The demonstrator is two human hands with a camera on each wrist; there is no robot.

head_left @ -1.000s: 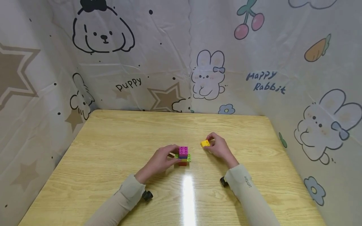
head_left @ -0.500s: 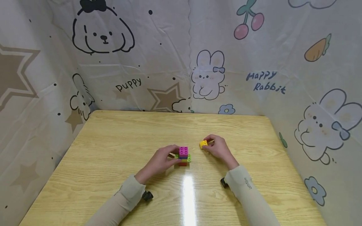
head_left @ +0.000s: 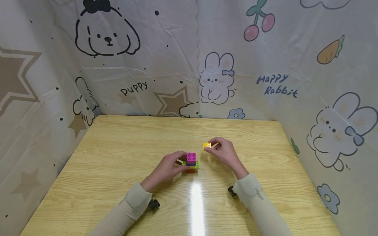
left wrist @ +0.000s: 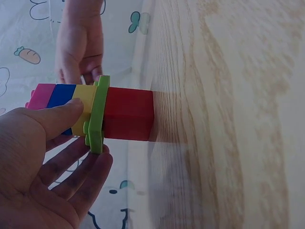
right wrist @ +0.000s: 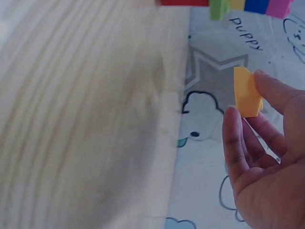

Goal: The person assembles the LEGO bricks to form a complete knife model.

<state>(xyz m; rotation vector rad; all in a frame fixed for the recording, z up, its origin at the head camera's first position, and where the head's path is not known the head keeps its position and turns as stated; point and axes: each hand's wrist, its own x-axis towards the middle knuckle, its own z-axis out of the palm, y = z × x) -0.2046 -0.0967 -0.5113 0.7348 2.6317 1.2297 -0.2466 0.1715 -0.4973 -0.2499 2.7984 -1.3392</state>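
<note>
A stack of toy building bricks (head_left: 191, 158) stands upright on the table: red at the bottom, then a wider lime-green plate (left wrist: 99, 114), yellow, blue and pink on top. My left hand (head_left: 167, 167) grips the stack from its left side, with the thumb across the blue and yellow bricks. Up and to the right of the stack, my right hand (head_left: 225, 152) pinches a loose yellow brick (right wrist: 247, 91) between thumb and fingers. That brick is off the table and apart from the stack.
The wooden table (head_left: 127, 137) has a bright light streak in front of the stack. A printed curtain (head_left: 165, 59) surrounds its back and sides. A small black device (head_left: 154, 204) sits at the left wrist, another (head_left: 232, 190) at the right.
My right hand has lifted the yellow brick and brought it leftward, closer to the stack, turning it somewhat. The left hand and the stack have stayed in place.
</note>
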